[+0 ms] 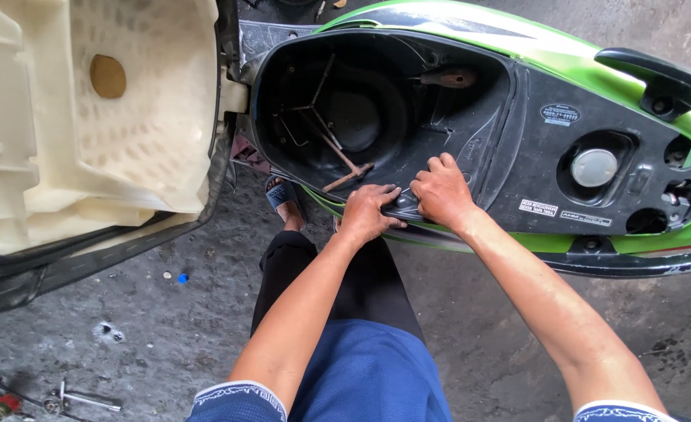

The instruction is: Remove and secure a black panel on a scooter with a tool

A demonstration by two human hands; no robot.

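Observation:
A green and black scooter stands with its seat raised, baring the black under-seat storage bucket (470,148). My left hand (367,212) and my right hand (441,191) rest side by side on the bucket's near rim, fingers curled over its edge. Whether they grip the rim or a small part on it I cannot tell. Inside the bucket lie a rusty T-shaped tool (338,152) and a screwdriver with a dark wooden handle (449,76). The round fuel cap (593,167) sits to the right of the bucket.
The raised seat's cream underside (127,117) fills the upper left. My sandalled foot (283,197) stands on the grey concrete floor beside the scooter. Small tools (72,400) lie at the lower left, and a blue cap (182,277) lies nearby.

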